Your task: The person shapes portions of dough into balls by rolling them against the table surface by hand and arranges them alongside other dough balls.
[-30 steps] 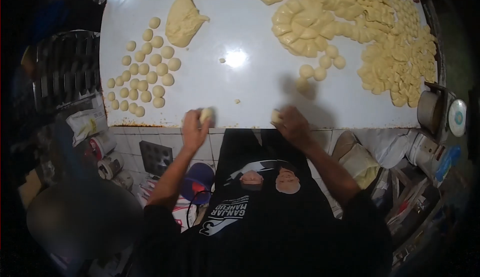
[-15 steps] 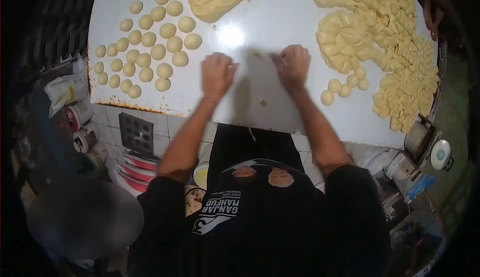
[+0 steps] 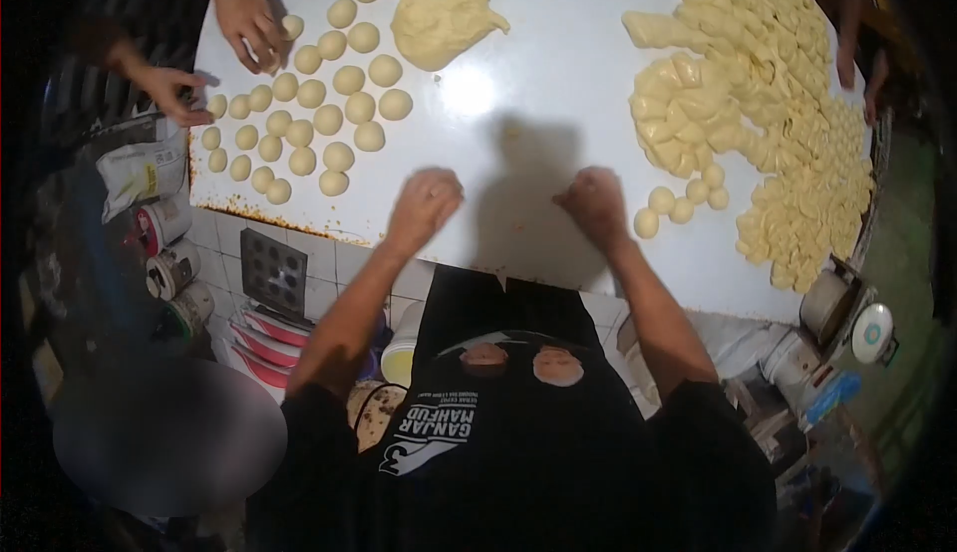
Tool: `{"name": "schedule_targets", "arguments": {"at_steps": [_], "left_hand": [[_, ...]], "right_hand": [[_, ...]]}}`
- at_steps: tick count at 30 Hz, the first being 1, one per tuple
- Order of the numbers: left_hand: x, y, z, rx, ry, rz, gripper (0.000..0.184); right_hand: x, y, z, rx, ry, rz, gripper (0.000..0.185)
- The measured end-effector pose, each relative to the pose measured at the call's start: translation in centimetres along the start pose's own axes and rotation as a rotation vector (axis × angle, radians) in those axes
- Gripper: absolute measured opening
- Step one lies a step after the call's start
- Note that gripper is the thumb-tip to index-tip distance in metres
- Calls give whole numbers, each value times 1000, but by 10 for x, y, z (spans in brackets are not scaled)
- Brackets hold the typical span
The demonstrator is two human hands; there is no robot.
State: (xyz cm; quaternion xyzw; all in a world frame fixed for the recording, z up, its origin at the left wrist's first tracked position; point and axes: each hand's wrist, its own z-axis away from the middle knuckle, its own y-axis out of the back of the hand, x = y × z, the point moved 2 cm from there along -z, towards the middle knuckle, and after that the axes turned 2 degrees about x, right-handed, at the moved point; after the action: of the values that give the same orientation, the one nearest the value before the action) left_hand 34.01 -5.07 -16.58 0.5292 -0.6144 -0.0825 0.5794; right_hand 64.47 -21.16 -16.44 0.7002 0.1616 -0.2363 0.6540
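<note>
My left hand is at the front part of the white table, its fingers curled down toward the surface. Opposite it, my right hand is curled in the same way, slightly blurred. Whatever lies under either palm is hidden. To the left of my left hand are rows of round dough balls. A large lump of dough lies farther back. Beyond my right hand, a small cluster of dough balls sits beside a big mass of dough pieces.
Another person's hand reaches among the balls at the far left, with a second hand at the table edge. Someone else's arm shows at the right edge. Below the table stand a muffin pan, buckets and a pot.
My two hands have come back toward the front edge, still curled. Another person's hands have appeared at the far left balls. Dough crumbs between my hands are mostly gone from sight.
</note>
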Motion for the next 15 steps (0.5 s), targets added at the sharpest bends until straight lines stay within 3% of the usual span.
{"name": "schedule_targets", "arguments": {"at_steps": [2, 4, 5, 6, 8, 9, 10, 11, 12, 14, 15], "left_hand": [[-7, 1, -43, 51, 253, -283, 17], [19, -21, -82, 285, 466, -212, 18], [32, -34, -68, 181, 468, -154, 15], [45, -41, -48, 103, 384, -111, 13], [43, -22, -8, 106, 235, 7, 15], [26, -8, -10, 136, 207, -126, 14], [13, 0, -9, 153, 190, -250, 15], [9, 1, -29, 101, 361, -404, 15], [7, -5, -56, 264, 388, -325, 12], [14, -37, -63, 333, 526, -185, 9], [27, -55, -42, 458, 504, -77, 6]], "right_hand": [[7, 5, -38, 152, -12, 224, 23], [-13, -17, -44, 256, -122, 152, 23], [-18, -18, -48, 373, -235, 98, 23], [-11, -12, -36, 392, -209, 98, 23], [6, -5, 11, 165, 236, -91, 27], [20, 2, -8, 182, 269, -93, 27], [34, 4, -22, 184, 176, 37, 26], [34, 5, -19, 153, 63, 159, 25], [-2, 28, -44, 300, -52, 67, 23], [-14, 8, -26, 164, -112, 216, 22], [-13, 1, -8, 201, -34, 116, 29]]}}
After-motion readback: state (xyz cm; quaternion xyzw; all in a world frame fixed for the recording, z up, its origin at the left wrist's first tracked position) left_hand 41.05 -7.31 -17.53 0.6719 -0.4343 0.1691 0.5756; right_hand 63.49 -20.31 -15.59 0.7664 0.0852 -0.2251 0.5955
